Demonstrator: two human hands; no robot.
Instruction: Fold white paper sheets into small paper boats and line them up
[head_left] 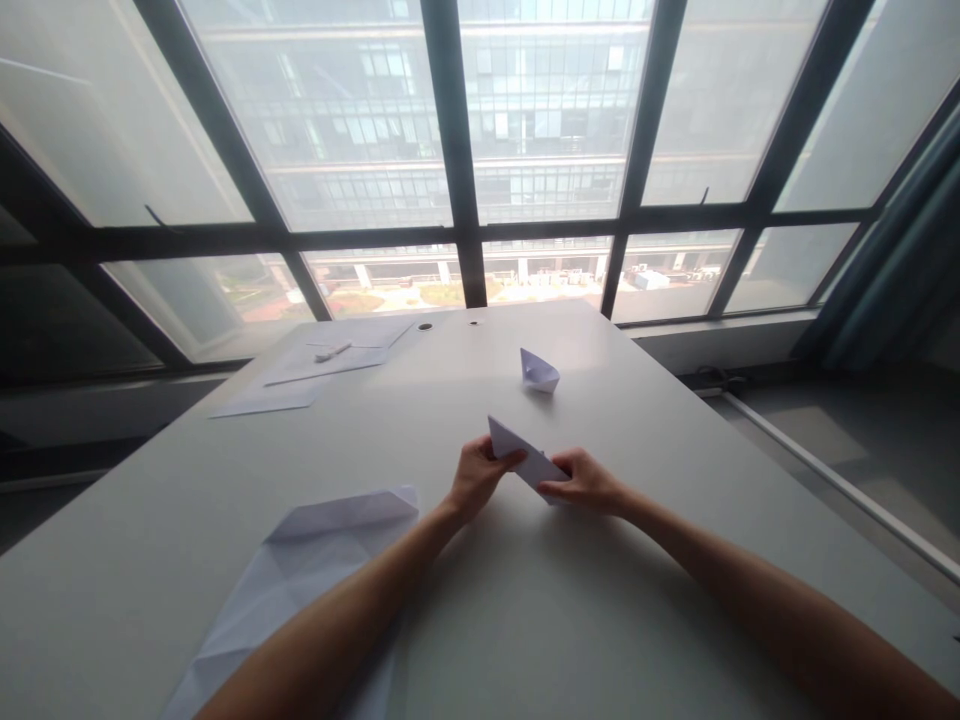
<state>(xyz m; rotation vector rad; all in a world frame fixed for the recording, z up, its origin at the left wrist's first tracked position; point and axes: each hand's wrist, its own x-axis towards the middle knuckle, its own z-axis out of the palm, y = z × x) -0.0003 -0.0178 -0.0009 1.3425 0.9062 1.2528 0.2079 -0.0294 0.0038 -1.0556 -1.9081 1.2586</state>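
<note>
Between my two hands, a little above the white table, is a folded piece of white paper, tilted down to the right. My left hand is closed on its left part, with the thumb across the near face. At the lower right end, my right hand pinches the same paper. Just beyond it stands a small folded paper boat. A large creased sheet of paper lies at the left, partly hidden under my left forearm.
Flat paper sheets lie at the table's far left, with a small whitish object on top that I cannot make out. Two round holes are near the far edge. Tall windows rise behind; a curtain hangs at right.
</note>
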